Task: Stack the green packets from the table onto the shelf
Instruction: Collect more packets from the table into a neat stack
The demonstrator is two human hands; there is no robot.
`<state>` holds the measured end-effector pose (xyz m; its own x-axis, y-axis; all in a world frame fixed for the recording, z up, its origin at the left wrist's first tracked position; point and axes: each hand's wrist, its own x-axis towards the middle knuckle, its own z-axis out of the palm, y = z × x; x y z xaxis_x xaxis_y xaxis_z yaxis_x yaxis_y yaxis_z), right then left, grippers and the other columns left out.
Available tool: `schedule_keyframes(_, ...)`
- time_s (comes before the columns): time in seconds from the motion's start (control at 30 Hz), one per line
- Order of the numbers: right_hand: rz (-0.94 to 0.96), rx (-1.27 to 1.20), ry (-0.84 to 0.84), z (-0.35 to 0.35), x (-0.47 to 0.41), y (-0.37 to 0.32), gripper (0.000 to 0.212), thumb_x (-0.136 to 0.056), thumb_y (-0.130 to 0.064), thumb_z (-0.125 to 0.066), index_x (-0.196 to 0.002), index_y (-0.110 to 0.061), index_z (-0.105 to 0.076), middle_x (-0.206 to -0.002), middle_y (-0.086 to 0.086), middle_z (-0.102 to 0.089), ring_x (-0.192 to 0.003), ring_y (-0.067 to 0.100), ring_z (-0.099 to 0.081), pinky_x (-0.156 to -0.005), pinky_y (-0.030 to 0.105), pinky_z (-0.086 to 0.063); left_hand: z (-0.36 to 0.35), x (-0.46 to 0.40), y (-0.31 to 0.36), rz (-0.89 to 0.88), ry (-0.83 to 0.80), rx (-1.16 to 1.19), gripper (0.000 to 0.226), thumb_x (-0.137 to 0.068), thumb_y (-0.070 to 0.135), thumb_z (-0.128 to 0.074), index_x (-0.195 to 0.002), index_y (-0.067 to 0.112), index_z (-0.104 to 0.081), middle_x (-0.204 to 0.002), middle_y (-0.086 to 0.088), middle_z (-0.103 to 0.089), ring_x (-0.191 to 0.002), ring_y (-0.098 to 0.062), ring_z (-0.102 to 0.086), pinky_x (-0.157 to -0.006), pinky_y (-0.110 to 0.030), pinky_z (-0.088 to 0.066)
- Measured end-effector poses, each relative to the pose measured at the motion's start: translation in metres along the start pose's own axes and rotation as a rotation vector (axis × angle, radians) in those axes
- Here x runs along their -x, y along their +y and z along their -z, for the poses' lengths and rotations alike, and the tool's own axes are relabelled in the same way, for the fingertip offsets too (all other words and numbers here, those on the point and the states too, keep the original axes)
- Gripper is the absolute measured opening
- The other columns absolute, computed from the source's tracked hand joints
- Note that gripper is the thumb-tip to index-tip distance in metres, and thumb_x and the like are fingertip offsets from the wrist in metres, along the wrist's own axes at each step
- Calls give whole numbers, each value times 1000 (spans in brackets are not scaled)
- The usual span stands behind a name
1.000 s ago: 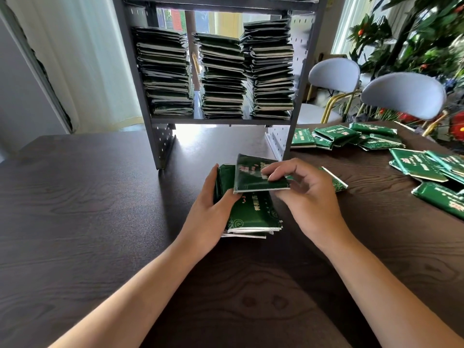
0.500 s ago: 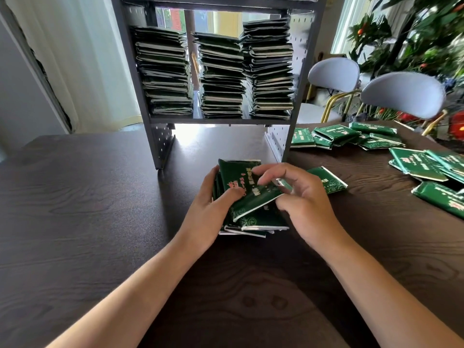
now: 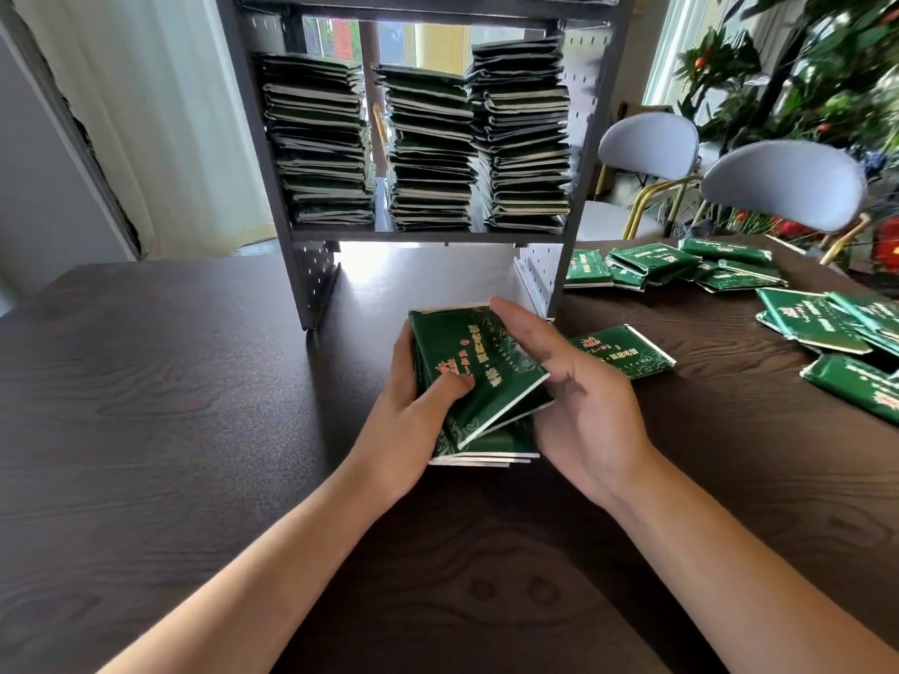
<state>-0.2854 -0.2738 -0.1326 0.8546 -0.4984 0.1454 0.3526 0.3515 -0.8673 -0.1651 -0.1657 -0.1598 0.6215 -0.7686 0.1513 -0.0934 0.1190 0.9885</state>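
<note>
Head view: left hand and right hand each had grip curled round small packet pile on worktop. Beyond grip, shelf held three tall stacks. Right of grip, loose packets remained; task maybe two-thirds done.

Both forearms bare to frame edge; no sleeves visible; left hand, right hand ungloved.

We see a small pile of green packets just before the shelf, three tall stacks on it, loose packets right of it.
</note>
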Motion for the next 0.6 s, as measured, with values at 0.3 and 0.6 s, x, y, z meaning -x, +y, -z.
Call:
schedule_keyframes(0.3, -198, 1635, 451, 41, -15, -1, 57, -99, -42, -53, -152, -28, -36, -164, 9, -19, -153, 30, -9, -120, 59, -10, -2, 0, 0, 29, 20, 67, 54, -98, 0, -55, -144, 24, -45, -106, 5, -76, -97, -12, -74, -76, -21, -57)
schedule_keyframes(0.6, -148, 1756, 411, 38, -15, -4, 60, -93, -23, -58, -149, -25, -38, -131, 3, -57, -127, 27, -47, -100, 45, -40, -3, 2, 3, 10, 12, 48, 52, -95, 10, -63, -143, 25, -48, -110, 6, -75, -102, -12, -73, -82, -23, -57)
